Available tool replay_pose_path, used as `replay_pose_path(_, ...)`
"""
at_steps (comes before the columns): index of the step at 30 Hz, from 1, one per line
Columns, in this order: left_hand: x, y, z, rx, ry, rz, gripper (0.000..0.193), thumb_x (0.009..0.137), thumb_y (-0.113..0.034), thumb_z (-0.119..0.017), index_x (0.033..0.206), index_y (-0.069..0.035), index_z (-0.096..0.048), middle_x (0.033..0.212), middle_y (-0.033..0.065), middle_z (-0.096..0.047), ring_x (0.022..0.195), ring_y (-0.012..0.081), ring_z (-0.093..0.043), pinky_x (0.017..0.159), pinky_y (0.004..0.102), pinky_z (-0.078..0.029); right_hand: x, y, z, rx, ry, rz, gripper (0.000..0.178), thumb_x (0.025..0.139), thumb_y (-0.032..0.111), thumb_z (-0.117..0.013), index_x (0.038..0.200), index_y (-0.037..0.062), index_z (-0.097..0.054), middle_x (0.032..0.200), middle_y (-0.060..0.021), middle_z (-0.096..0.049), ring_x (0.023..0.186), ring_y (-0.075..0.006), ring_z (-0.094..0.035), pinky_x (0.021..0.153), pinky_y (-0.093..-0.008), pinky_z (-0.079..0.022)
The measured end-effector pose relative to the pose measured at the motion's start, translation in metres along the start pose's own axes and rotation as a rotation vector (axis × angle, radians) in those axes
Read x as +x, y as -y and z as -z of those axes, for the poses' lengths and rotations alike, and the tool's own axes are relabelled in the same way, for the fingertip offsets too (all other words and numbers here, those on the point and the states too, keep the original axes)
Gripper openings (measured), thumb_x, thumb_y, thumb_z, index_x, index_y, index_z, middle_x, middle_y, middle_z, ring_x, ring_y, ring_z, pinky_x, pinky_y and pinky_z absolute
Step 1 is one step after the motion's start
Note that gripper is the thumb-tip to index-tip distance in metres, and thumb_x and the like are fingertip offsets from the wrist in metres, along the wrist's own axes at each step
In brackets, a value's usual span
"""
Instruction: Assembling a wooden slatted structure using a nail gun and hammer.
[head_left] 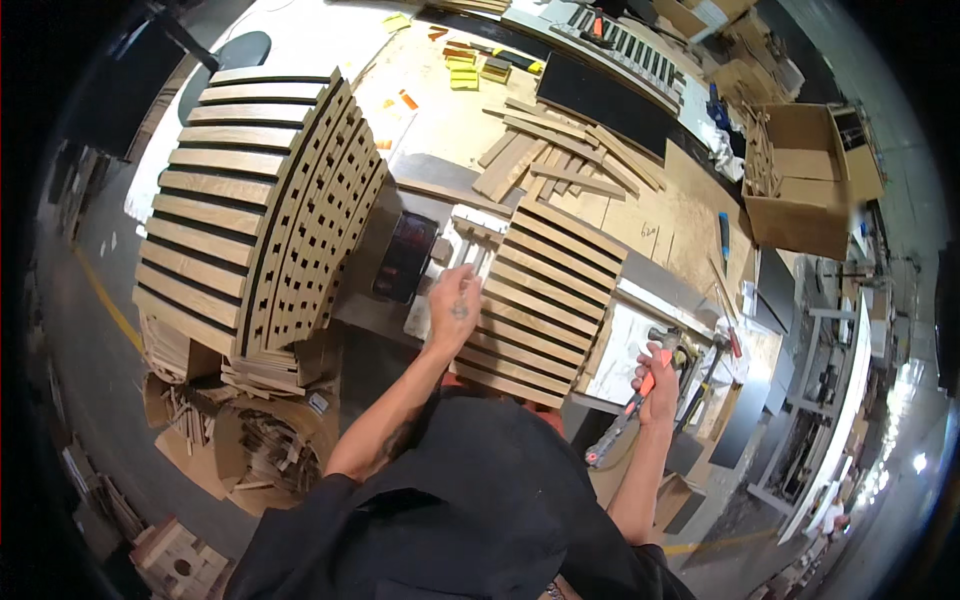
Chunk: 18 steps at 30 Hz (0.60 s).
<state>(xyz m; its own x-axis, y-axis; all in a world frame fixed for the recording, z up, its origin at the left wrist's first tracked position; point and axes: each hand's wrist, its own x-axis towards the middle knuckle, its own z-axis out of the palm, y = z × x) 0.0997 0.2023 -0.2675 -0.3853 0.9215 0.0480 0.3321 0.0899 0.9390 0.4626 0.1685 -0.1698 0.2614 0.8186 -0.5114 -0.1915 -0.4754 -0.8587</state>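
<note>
A slatted wooden panel point(550, 295), pale slats with dark gaps, lies in front of me on the bench. My left hand point(455, 307) is at its left edge, over a white-topped block with metal rails point(472, 240). The fingers there are bent and drawn together; what they pinch, if anything, is hidden. To the right of the panel, my right hand point(656, 382) is wrapped round a hammer point(632, 402) with a red and grey handle. The hammer is tilted, its handle end toward me and its head up past the fist.
Stacked slatted panels point(215, 200) stand tall at left. A phone point(405, 256) lies beside them. Loose wood strips point(560, 155) are heaped beyond the panel. A cardboard box point(800, 215) sits at far right; boxes of offcuts point(270, 445) stand at lower left.
</note>
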Motion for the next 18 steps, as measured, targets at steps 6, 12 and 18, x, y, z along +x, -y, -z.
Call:
replay_pose_path(6,0.031,0.003,-0.022,-0.027,-0.016,-0.051,0.023,0.092,-0.013,-0.063,0.111,0.0,-0.064,0.097,0.0217,-0.063,0.088,0.0377,-0.064,0.079,0.0436,-0.051,-0.073,-0.076,-0.022,0.205,-0.165,-0.208,0.046,0.106,0.036,-0.047,0.134,-0.0001,-0.05,0.091,-0.0061,-0.058,0.068,-0.0113,-0.052,0.056,-0.026,-0.045)
replay_pose_path(12,0.058,0.002,-0.046,-0.041,-0.017,-0.041,0.03,0.087,-0.011,-0.065,0.114,0.001,-0.062,0.098,0.0215,-0.061,0.091,0.0414,-0.059,0.081,0.0481,-0.048,-0.078,-0.048,-0.044,0.284,-0.07,-0.17,0.043,0.106,0.034,-0.045,0.133,0.0009,-0.051,0.095,-0.0066,-0.059,0.067,-0.0121,-0.051,0.056,-0.0258,-0.043)
replay_pose_path(18,0.1,-0.023,-0.097,0.1,-0.05,-0.082,0.036,0.087,-0.018,-0.068,0.116,0.002,-0.059,0.103,0.0275,-0.059,0.104,0.0456,-0.052,0.092,0.0535,-0.041,-0.019,-0.021,-0.059,0.187,-0.184,-0.169,0.03,0.106,0.025,-0.041,0.124,0.0026,-0.051,0.083,-0.0026,-0.051,0.057,-0.0094,-0.043,0.047,-0.0237,-0.036)
